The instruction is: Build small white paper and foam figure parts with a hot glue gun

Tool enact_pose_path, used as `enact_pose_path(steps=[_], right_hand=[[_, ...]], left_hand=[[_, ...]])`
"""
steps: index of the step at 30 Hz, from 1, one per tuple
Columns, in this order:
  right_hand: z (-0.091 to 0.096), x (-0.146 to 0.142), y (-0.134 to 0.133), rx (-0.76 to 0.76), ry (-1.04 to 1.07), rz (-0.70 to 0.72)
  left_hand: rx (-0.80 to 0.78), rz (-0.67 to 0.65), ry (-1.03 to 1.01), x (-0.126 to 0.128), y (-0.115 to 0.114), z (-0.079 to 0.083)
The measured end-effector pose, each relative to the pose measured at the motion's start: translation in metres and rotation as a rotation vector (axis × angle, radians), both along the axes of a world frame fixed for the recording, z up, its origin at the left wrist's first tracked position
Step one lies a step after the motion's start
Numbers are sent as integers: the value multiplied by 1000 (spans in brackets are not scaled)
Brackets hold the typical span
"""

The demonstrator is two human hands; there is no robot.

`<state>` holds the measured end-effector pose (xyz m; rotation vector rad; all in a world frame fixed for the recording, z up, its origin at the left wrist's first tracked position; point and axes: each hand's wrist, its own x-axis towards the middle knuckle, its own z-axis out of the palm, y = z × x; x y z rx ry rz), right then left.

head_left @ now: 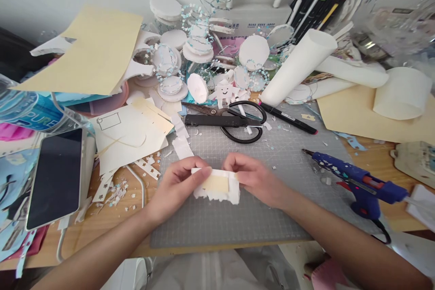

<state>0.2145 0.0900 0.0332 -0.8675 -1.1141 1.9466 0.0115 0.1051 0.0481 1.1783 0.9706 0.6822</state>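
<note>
Between my hands is a small white sheet with a ragged lower edge (pixel 234 194), and a cream paper rectangle (pixel 217 184) lies on its face. My left hand (pixel 181 179) pinches its upper left side with the thumb on top. At the upper right corner, my right hand (pixel 256 176) grips it with curled fingers, some of them hidden. Both hands are just above the grey cutting mat (pixel 244 224). Black-handled scissors (pixel 231 121) rest on the mat beyond them, beside a black utility knife or similar flat black tool.
A blue glue gun (pixel 356 183) lies at the right, its nozzle toward the mat. Farther back are a black marker (pixel 288 118), a white paper tube (pixel 299 67) and several white discs with star garlands. On the left are a phone (pixel 56 179), a water bottle (pixel 32 108) and paper scraps.
</note>
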Motion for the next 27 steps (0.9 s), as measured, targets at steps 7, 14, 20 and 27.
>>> enact_pose_path(steps=[7, 14, 20, 27], right_hand=[[2, 2, 3, 88, 15, -137], [7, 1, 3, 159, -204, -149], [12, -1, 3, 161, -251, -168], [12, -1, 2, 85, -232, -33]], left_hand=[[160, -58, 49, 6, -1, 6], [181, 110, 77, 5, 0, 5], [126, -27, 9, 3, -2, 3], [134, -134, 61, 3, -5, 4]])
